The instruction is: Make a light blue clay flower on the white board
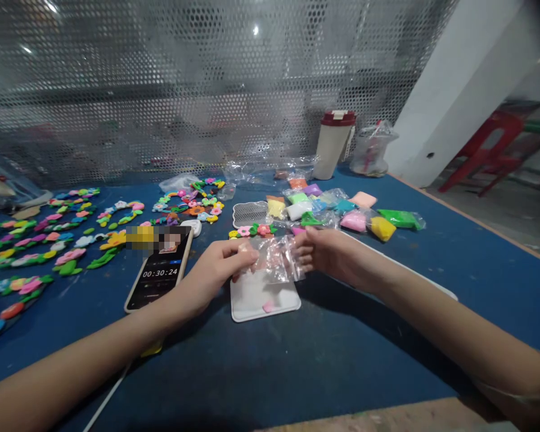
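Note:
My left hand point(225, 259) pinches the left side of a small clear plastic bag point(276, 259) between thumb and fingers. At the bag's right edge my right hand point(330, 255) has its fingers curled against the plastic. Glare on the bag makes its contents hard to make out. Below both hands lies a white board point(247, 303) with a small pink piece of clay point(268, 306) on it. Just behind the bag, a row of clay flowers point(254, 230) runs along the lower edge of a wavy-edged mesh frame point(251, 214).
A phone point(159, 270) showing a timer lies left of the board. Flower-decorated frames point(40, 240) cover the table's left side. Bagged coloured clay point(355, 221) is heaped at the back right, before a lidded cup point(332, 147) and a plastic bag point(372, 150). Perforated metal point(184, 90) stands behind.

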